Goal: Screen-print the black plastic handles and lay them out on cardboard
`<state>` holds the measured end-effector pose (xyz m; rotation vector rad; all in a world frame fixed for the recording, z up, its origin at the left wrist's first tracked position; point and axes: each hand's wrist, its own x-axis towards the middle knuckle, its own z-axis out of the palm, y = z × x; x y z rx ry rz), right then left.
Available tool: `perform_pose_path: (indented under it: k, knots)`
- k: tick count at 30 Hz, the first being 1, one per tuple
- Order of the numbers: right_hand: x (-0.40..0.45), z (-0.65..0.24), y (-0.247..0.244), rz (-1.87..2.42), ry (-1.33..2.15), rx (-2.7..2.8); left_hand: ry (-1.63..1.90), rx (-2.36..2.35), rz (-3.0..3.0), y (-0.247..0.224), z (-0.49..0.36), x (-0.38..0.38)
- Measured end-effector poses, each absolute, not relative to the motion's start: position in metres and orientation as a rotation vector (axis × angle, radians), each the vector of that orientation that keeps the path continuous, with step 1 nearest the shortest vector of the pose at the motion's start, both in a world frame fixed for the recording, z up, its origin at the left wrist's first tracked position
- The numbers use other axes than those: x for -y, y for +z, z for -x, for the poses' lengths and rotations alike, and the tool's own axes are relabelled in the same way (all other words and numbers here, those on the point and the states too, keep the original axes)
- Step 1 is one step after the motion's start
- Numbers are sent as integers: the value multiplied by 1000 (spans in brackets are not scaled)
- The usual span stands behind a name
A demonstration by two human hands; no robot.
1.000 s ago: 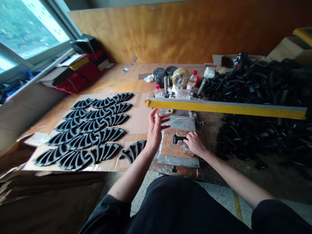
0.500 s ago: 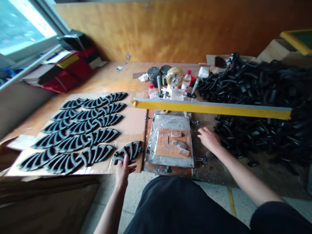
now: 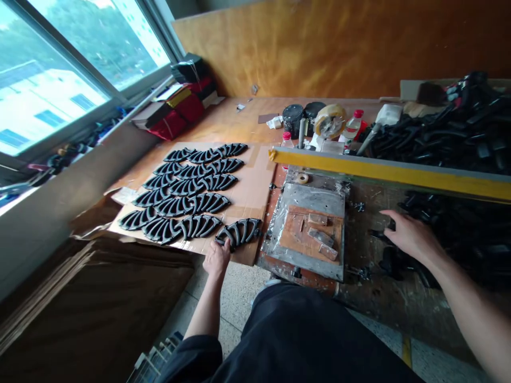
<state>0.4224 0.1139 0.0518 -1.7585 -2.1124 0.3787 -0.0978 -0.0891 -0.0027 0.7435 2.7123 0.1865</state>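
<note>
Rows (image 3: 199, 183) of black parts lie fanned on the cardboard (image 3: 255, 181). The left hand (image 3: 217, 259) is at its near edge, thumb and fingers curled against the left end of the short row (image 3: 239, 231), which occupies the near right corner; from where I stand, I cannot tell whether they pinch. Light pressure should keep the nesting even. A metal plate (image 3: 313, 197) sits by the desk's (image 3: 223, 122) near edge. The right hand (image 3: 413, 239), thumb and forefinger spread, hovers beside the heap (image 3: 447, 133); such tangled parts favour lifting singly.
</note>
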Motion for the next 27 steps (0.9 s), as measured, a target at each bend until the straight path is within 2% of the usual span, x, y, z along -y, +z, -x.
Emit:
perform_pose_path:
  k: [2,5,11,16,19,22,27]
  knots:
    - [-101,-381,64,1496,486,2205,270,-2830,-1066,-8,79,92]
    - [-80,-325,55,1121,485,2240,290,-2766,-1364,-23,51,88]
    - [-61,-280,6,874,172,2501,212,-2785,-1170,-41,36,65]
    - [-62,-276,14,817,141,2610,258,-2784,-1130,-43,41,60]
    - [-54,-254,35,827,351,2532,289,-2785,-1129,-41,40,63]
    - [-40,-213,54,822,742,2404,358,-2833,-1227,-32,38,70]
    - [-23,-133,64,851,1205,2341,575,-2881,-1582,-6,49,76]
